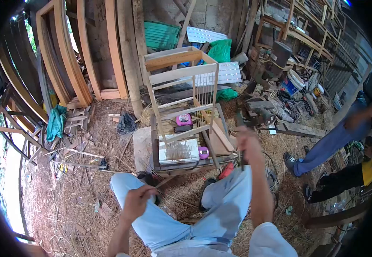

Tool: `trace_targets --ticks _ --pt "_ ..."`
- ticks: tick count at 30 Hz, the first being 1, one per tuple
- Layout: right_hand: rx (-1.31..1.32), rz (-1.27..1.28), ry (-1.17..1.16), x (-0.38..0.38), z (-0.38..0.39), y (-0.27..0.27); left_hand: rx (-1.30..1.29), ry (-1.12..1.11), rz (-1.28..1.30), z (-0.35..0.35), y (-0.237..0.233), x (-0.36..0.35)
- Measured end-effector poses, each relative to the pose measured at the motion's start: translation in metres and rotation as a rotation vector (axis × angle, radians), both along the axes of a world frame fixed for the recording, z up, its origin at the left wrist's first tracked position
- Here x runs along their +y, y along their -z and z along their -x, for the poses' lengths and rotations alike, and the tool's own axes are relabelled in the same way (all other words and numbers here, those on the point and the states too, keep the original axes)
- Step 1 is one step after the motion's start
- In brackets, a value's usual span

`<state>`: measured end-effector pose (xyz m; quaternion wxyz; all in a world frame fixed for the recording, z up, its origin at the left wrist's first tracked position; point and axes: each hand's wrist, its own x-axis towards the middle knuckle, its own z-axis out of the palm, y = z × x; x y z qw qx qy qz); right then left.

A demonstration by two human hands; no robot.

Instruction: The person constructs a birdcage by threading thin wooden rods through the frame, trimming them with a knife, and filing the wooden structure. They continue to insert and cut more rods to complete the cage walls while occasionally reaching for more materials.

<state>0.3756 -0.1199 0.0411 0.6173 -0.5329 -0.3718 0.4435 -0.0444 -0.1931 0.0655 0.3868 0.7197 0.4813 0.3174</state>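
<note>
The right hand (249, 143), raised in front of the right knee, is blurred, its fingers drawn in; whether it grips the dark upright shape just beyond it cannot be told. The left hand (135, 204) hangs above the left thigh, loosely bent, with a small gap between thumb and forefinger and nothing visible in it. Both are apart from the pale, open wooden frame with slim spindles (183, 73), which stands ahead of the knees on a low, dark wooden bench (186, 165). The step in hand appears to be work on this frame, at a moment between holds; steadying it from here calls for a forward reach of the left hand to a rail, with care for the thin spindles. By the frame's foot lie a white rectangular block with a brown-smeared top (190, 147), a small round pink-purple object (203, 152) and, farther back, a bright pink rounded case (183, 119); a loose, light-brown board (222, 136) slants along the right side. Shavings cover the ground around, tall curved timber frames (68, 55) lean at the left, and at the right stands another person in blue trousers (323, 150).
</note>
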Motion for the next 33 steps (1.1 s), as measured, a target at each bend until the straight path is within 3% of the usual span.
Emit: trace_targets --ticks 1,3,5,7,10,22,24,26,28,30,31,32,33 --pt "0.012 -0.008 -0.005 -0.004 0.014 -0.016 0.004 -0.082 -0.036 0.012 -0.003 0.001" --pt "-0.043 0.325 -0.197 -0.023 0.038 -0.051 -0.003 -0.152 -0.015 -0.002 -0.012 0.007" --pt "0.078 0.398 -0.475 -0.032 0.088 -0.048 0.021 -0.176 -0.060 -0.023 -0.006 0.016" --pt "0.213 0.251 -0.683 -0.045 0.132 -0.044 0.003 -0.122 -0.093 -0.041 -0.006 0.020" --pt "0.301 0.262 -0.814 -0.035 0.147 -0.039 -0.044 -0.025 -0.143 -0.054 -0.013 0.018" --pt "0.135 0.304 -0.706 -0.038 0.107 -0.042 -0.079 0.152 0.161 -0.026 -0.008 -0.002" --pt "0.180 0.324 -0.390 -0.032 0.095 -0.042 -0.104 0.122 0.153 -0.023 -0.010 -0.001" --pt "-0.101 0.371 0.002 -0.007 0.041 -0.021 -0.050 0.071 0.174 0.004 -0.001 -0.002" --pt "0.203 0.139 -0.130 -0.014 -0.003 -0.034 0.012 0.017 0.192 0.016 0.008 -0.001" --pt "0.084 0.267 -0.195 -0.018 0.023 -0.039 -0.073 -0.056 -0.013 0.007 0.018 0.000" --pt "-0.041 0.395 -0.247 -0.023 0.042 -0.042 0.072 -0.112 0.041 -0.010 -0.001 0.001" --pt "-0.012 0.396 -0.378 -0.033 0.071 -0.045 0.067 -0.111 0.036 -0.023 0.004 0.005" --pt "0.017 0.399 -0.506 -0.043 0.103 -0.045 0.046 -0.121 -0.156 -0.037 0.015 0.012"
